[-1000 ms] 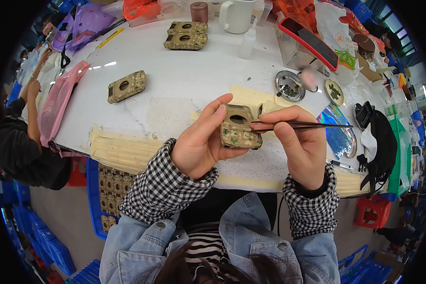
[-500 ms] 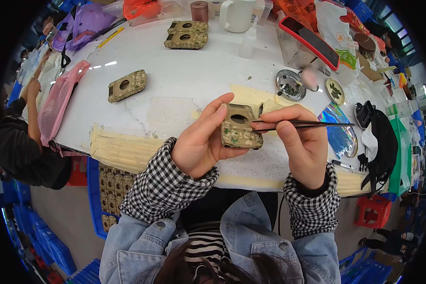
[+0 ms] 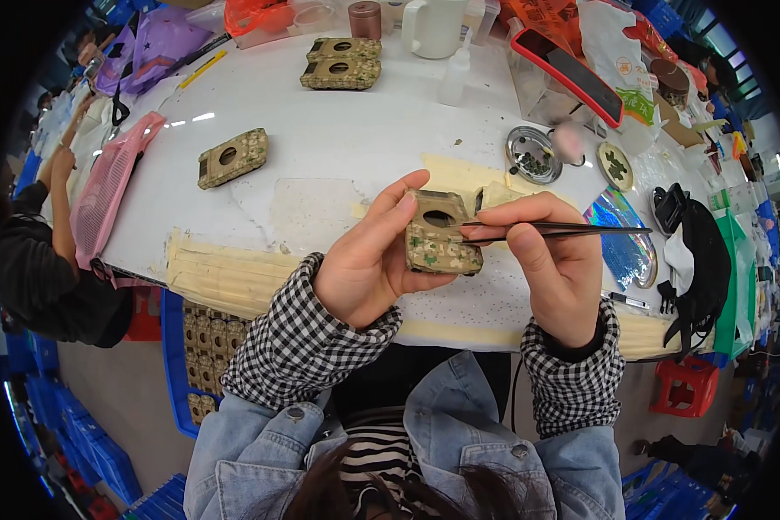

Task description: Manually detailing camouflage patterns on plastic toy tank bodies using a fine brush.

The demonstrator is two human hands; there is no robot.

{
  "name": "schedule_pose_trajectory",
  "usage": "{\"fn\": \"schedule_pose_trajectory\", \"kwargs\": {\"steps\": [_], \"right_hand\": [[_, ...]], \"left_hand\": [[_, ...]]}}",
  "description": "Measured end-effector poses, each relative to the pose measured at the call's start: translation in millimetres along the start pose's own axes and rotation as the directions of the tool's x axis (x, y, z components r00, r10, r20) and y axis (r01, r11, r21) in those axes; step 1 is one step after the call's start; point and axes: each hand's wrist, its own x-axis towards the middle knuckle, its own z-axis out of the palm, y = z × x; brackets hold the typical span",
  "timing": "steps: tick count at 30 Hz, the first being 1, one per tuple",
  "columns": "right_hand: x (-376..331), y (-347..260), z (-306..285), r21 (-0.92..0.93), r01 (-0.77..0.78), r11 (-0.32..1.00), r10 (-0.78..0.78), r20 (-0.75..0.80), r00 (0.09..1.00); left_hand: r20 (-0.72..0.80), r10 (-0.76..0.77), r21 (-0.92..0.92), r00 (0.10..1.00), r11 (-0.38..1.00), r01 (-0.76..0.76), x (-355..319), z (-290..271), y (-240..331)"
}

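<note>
My left hand (image 3: 362,251) grips a camouflage model tank hull (image 3: 438,249) by its sides, with the round hole in its top facing up. Black tweezers (image 3: 572,229) are pinched in my right hand (image 3: 556,264), and their tips are at the hull's top beside the hole. Whether a small piece sits between the tips is too fine to make out. Just behind the right fingers is a pale beige object (image 3: 494,197), partly hidden. Farther off, a single similar hull (image 3: 234,158) lies to the left, and two more hulls (image 3: 341,74) stand together at the back.
Small green parts lie in a round metal dish (image 3: 529,143) and a pale dish (image 3: 609,156) at right. A red-cased phone (image 3: 568,76) leans on a clear box. A white bottle (image 3: 453,78) and mug (image 3: 433,28) stand behind. A blue tray (image 3: 177,373) of hulls sits below the table's left edge.
My hands, the hull and the tweezers hold almost the same place, with only a very slight shift. A person in the background at lower right has moved.
</note>
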Motion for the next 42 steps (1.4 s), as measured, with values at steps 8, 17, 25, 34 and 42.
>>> {"fn": "schedule_pose_trajectory", "kwargs": {"steps": [8,17,25,34,42], "right_hand": [[-9.8,-25.2,-28.6,-0.206,0.320,0.925,-0.362,-0.222,0.905],[-10.1,1.8,-47.6,-0.868,0.014,0.497,-0.349,-0.185,0.919],[-4.2,20.2,-51.4,-0.852,0.046,0.522,-0.348,-0.164,0.923],[-11.4,-14.0,-28.1,-0.771,0.146,0.619,-0.498,-0.242,0.833],[-4.5,0.9,4.8,-0.234,0.127,0.964,-0.184,-0.241,0.953]], "left_hand": [[0.012,-0.007,-0.001,1.000,1.000,0.007,2.1,-4.2,-1.6],[-0.014,0.039,-0.049,0.999,0.998,-0.040,8.5,-4.3,-4.8],[-0.010,0.060,-0.074,0.998,0.995,-0.060,9.0,-5.4,-5.7],[-0.008,0.019,-0.026,1.000,0.999,-0.019,8.6,-3.2,-4.2],[-0.018,0.009,0.028,1.000,1.000,-0.009,3.3,0.5,-1.3]]}}
